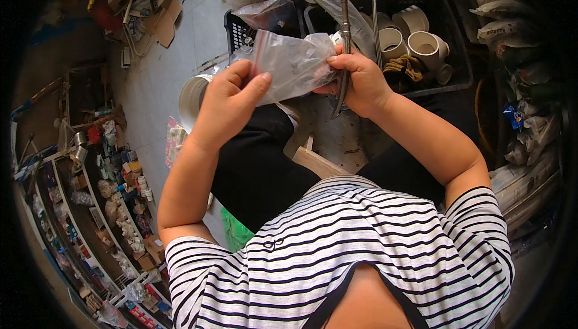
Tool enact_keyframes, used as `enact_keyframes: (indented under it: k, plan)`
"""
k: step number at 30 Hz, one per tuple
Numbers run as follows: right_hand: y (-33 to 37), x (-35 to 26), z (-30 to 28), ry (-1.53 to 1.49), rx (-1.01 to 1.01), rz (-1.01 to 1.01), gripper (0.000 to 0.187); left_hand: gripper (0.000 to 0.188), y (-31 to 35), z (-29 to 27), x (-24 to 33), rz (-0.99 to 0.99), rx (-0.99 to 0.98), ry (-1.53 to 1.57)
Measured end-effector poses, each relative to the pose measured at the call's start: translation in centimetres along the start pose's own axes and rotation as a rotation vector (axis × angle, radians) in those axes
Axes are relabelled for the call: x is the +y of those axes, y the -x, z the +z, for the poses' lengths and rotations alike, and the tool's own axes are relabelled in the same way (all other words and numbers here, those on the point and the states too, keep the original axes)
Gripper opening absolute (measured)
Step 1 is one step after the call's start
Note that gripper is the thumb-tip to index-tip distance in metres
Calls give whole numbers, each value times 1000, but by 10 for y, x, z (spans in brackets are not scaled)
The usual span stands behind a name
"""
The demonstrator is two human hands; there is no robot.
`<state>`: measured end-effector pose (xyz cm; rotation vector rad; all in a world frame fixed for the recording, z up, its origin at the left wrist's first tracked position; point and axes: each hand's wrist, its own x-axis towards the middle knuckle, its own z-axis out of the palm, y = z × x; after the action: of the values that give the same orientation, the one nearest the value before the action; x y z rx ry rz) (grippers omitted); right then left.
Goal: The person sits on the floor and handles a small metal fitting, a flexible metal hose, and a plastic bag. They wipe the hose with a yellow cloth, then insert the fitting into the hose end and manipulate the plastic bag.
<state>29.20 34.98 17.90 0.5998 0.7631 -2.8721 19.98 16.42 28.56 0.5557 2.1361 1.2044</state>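
A clear plastic zip bag (289, 67) with a red strip along its mouth is stretched between my hands. My left hand (232, 100) pinches it near the red strip, thumb on top. My right hand (364, 85) is closed on the bag's other end and on a grey metal flexible hose (345, 25), which runs upright past the thumb and out below the fingers. A small white piece (336, 38) shows beside the hose; its kind is unclear. Whether anything lies inside the bag cannot be made out.
A black crate (463, 58) holding white pipe fittings (424, 46) and brown gloves stands ahead on the right. A white bucket (191, 97) is by my left forearm. Crowded shelves (90, 208) line the left; bagged goods (530, 88) fill the right. Beneath me is a wooden stool (319, 163).
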Motion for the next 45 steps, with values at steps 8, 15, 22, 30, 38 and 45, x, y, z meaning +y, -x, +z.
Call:
enact_keyframes:
  k: [8, 15, 22, 30, 38, 45]
  plan:
    - [-4, -3, 1, 210, 182, 131, 20, 23, -44, -73, -56, -101, 232, -265]
    - [-9, -2, -4, 218, 166, 151, 37, 36, -106, -134, -207, -373, 309, -419]
    - [-24, -2, -10, 164, 189, 103, 39, 41, -127, -135, -301, -740, 218, -314]
    - [-34, -5, -5, 246, 98, 102, 36, 38, -123, -145, -295, -639, 391, -315]
    - [-13, -15, 17, 297, -65, 99, 41, 31, -85, -93, -89, -295, 190, 823]
    - [14, -28, 27, 343, -73, 18, 31, 22, -48, -16, 18, -150, 60, 862]
